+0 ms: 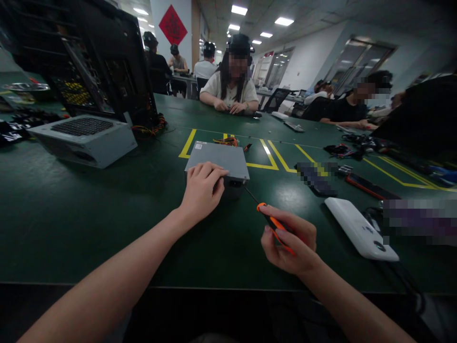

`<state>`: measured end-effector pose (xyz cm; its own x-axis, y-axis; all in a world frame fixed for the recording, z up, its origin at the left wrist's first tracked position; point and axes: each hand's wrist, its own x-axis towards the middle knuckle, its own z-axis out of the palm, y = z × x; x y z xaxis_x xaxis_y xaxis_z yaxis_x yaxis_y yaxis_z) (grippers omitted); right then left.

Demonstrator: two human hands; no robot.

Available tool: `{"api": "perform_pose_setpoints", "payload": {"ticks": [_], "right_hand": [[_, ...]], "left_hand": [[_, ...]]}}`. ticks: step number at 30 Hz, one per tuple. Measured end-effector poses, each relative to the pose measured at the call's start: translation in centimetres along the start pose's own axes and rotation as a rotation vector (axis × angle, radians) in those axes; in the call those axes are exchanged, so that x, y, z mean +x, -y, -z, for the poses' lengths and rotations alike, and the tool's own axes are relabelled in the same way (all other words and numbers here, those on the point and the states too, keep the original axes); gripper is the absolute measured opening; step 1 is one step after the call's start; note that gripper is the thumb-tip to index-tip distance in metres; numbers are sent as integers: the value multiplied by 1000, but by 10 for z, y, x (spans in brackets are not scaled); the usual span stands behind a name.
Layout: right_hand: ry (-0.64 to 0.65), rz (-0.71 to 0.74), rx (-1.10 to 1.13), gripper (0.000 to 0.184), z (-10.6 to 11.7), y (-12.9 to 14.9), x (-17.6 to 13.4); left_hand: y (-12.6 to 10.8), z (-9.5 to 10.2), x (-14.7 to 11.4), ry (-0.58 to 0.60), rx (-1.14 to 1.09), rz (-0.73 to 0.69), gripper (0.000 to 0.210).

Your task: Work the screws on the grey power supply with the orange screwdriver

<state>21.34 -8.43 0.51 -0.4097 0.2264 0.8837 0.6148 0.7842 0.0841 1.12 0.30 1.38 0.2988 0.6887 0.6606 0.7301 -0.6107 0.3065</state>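
A grey computer power supply [223, 157] sits on the green table in front of me, its colored cables coming out at the far side. My left hand [204, 188] lies over its near left part, fingers bent across the top and holding it. A power socket shows on the near face, right of my fingers. In my right hand [291, 238] is a screwdriver [272, 222] with an orange and black handle. Its thin shaft points up and left, the tip close to the unit's near right corner. Whether the tip touches the unit I cannot tell.
Another grey power supply [85, 138] stands at the left, before a black computer case [103, 62]. To the right lie a white power bank [360, 228], a dark blurred phone-shaped item [316, 178] and bundled cables [344, 150]. A person [230, 81] sits across the table [143, 228].
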Motion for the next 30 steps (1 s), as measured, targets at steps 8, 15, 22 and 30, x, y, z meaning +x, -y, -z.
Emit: {"api": "perform_pose_setpoints", "payload": {"ticks": [8,15,22,30], "right_hand": [[4,118,-200,26,-3,6,2],[-17,125,-293,26,-4,10,2],[-137,-28,-204,40,-8,11,-1],[-88,75,-370,33,-8,14,-8]], "left_hand": [[1,-2,-4,-62,-17,-33,24],[-1,-2,-10,-117,-10,-44,26],[1,0,-12,-109,0,-47,25],[1,-2,-14,-122,27,-60,24]]}}
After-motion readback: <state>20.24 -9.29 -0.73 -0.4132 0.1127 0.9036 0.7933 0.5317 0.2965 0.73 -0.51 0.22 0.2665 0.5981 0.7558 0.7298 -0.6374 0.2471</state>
